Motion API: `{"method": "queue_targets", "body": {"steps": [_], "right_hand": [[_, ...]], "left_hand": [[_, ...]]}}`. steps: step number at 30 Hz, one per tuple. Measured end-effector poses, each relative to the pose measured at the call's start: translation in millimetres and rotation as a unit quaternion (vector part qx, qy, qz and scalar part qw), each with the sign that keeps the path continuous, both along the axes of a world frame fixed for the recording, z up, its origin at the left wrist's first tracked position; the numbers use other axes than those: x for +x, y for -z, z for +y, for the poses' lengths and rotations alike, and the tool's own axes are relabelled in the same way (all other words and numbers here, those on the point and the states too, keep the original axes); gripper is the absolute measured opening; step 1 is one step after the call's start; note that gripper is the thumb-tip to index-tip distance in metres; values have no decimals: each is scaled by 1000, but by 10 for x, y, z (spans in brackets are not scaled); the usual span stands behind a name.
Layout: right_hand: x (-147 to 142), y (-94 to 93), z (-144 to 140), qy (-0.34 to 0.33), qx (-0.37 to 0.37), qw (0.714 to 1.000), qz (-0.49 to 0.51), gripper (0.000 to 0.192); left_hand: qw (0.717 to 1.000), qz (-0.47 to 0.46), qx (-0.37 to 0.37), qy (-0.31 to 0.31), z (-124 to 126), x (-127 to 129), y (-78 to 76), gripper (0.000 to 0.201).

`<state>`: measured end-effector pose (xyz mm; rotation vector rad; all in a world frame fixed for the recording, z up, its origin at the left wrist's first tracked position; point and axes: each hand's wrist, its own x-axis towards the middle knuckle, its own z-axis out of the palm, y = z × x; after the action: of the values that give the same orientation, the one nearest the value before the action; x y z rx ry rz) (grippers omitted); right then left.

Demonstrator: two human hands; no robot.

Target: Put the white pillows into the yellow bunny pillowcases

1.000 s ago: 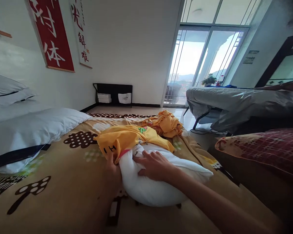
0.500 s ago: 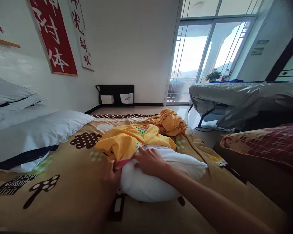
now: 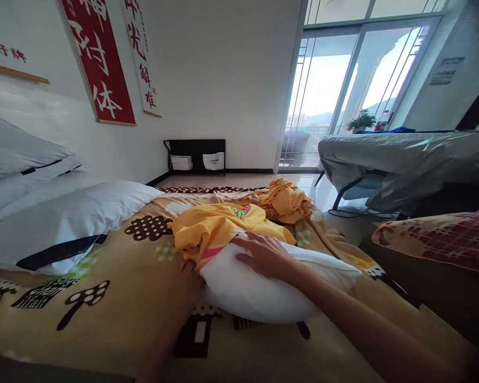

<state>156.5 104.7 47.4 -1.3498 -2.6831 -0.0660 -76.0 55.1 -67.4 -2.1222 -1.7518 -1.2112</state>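
"Where was the plump white cloth pillow (image 3: 259, 295)?"

"On the tan mushroom-print blanket (image 3: 123, 324), its far side under the printed yellow fabric cover (image 3: 211, 226)."

"The hands?"

"The left hand (image 3: 190, 282) pinched the cover's edge. The right hand (image 3: 263, 256), half open, touched the pillow; whether it gripped, I couldn't tell."

Daylight glares through the glass door (image 3: 323, 90) beyond the blanket (image 3: 131, 303); I see its near edge dim, soft.

White pillow (image 3: 259, 290); yellow cover (image 3: 205, 226); cushion (image 3: 443, 242) apparently red plaid.
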Motion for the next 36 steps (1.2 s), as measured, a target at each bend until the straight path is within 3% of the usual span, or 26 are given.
{"method": "queue_targets", "body": {"steps": [3,8,10,13,15,18,21,23,26,29,32,36], "right_hand": [[38,-12,-30,12,-10,1000,18,45],[158,-11,-16,36,-14,998,55,45],[292,42,24,50,-5,994,96,44],[626,184,106,71,8,977,199,43],[904,293,159,80,11,958,276,46],[1273,425,213,119,15,924,364,52],[1464,494,253,143,-6,897,419,57],[1497,513,285,142,-32,888,436,60],[1493,522,335,146,-55,882,444,63],[1492,523,360,135,-72,879,451,64],[1493,521,356,124,-73,879,455,63],[1445,544,331,137,-35,880,453,62]], "left_hand": [[1000,10,11,-8,83,83,69,12],[990,13,122,-68,219,247,170,23],[983,49,161,-74,285,345,101,27],[973,49,215,-73,377,605,-135,27],[973,16,229,-33,413,822,-340,21],[978,-8,185,91,423,1030,-633,22],[968,28,118,220,458,944,-814,52],[964,35,75,251,532,771,-856,58],[976,19,4,219,674,528,-835,45],[991,9,-33,130,778,456,-753,28],[999,6,-21,39,825,564,-640,18],[999,-20,39,13,888,849,-487,9]]}}
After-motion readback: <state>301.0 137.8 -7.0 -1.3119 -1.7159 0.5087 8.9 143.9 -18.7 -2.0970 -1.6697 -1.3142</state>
